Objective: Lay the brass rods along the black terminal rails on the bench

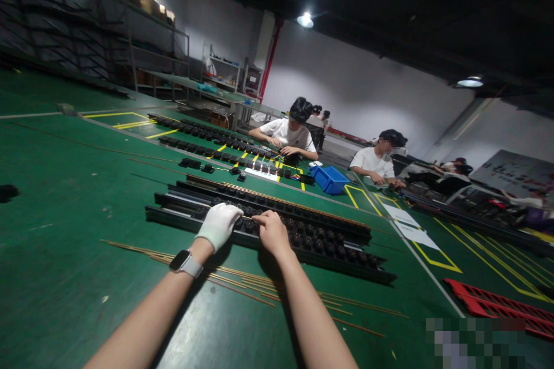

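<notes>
Pinches one thin brass-coloured rod [247, 218] in the closed fingertips of both the gloved left hand [220, 225] and the bare right hand [272, 232], over at least three black channels [359, 272] filled with many dark rounded parts [305, 236]. Has at least six loose rods [259, 283] on the green table [64, 184], nearside of the channels, plus one blue bin [332, 183] beyond, with contents impossible to make out.

No readable text; lettering on wall banner [517, 172], white sheets [400, 215] apparently too blurred.
</notes>
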Action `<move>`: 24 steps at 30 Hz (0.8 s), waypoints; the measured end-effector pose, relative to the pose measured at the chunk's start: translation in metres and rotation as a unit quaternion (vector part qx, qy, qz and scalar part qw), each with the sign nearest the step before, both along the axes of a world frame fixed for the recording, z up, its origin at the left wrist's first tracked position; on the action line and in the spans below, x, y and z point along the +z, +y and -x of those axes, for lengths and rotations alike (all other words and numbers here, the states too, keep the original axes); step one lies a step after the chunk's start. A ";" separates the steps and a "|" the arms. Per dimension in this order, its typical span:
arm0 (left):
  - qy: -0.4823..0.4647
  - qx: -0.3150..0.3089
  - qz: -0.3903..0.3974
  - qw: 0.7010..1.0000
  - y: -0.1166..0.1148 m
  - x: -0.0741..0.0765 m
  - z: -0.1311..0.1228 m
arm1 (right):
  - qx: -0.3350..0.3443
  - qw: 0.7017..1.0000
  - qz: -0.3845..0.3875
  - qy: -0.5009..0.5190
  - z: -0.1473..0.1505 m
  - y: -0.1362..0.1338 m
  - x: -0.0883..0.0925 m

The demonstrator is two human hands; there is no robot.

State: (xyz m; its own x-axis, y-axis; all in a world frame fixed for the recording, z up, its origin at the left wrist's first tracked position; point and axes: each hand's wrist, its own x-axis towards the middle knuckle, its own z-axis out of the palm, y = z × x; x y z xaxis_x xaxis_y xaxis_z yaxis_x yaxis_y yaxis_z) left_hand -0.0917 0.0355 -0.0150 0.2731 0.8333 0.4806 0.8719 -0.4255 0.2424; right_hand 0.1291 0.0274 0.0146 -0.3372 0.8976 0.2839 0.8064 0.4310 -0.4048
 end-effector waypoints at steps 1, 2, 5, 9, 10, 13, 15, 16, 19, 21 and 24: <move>0.000 0.000 0.003 1.000 0.000 0.000 0.000 | -0.001 1.000 0.006 -0.003 0.000 0.001 0.000; 0.000 0.000 0.005 1.000 -0.001 0.001 0.000 | -0.003 1.000 0.011 -0.004 -0.001 0.001 0.001; -0.004 -0.002 0.005 1.000 -0.003 0.002 0.001 | -0.009 1.000 0.019 0.001 -0.001 0.002 0.000; 0.002 -0.006 0.001 1.000 -0.004 0.003 0.003 | -0.006 0.999 0.039 0.018 -0.002 0.002 0.000; 0.006 -0.006 0.003 1.000 -0.005 0.003 0.003 | -0.003 0.999 0.043 0.020 -0.002 0.002 0.001; 0.022 0.002 0.017 1.000 -0.005 0.006 0.001 | 0.000 0.999 0.051 0.013 -0.003 0.001 0.003; 0.043 0.008 0.043 0.998 -0.007 0.010 0.000 | -0.003 0.999 0.053 0.009 -0.003 0.000 0.004; 0.056 0.011 0.060 0.997 -0.007 0.012 -0.001 | -0.003 0.999 0.052 0.008 -0.003 -0.001 0.004; 0.085 0.013 0.101 0.991 -0.011 0.017 -0.004 | -0.004 0.999 0.053 0.003 -0.005 -0.007 0.002; 0.095 0.007 0.120 0.988 -0.014 0.019 -0.006 | -0.002 0.999 0.053 0.000 -0.008 -0.014 0.000; 0.106 -0.008 0.149 0.983 -0.019 0.022 -0.008 | 0.002 0.999 0.045 0.001 -0.012 -0.025 0.000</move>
State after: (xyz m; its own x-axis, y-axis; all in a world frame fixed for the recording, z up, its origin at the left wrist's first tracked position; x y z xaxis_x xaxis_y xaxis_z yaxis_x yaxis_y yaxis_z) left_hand -0.0838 0.0169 0.0067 0.3552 0.9231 0.1475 0.9098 -0.3776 0.1720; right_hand 0.1408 0.0020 0.0146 -0.3400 0.9183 0.2029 0.8040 0.3957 -0.4437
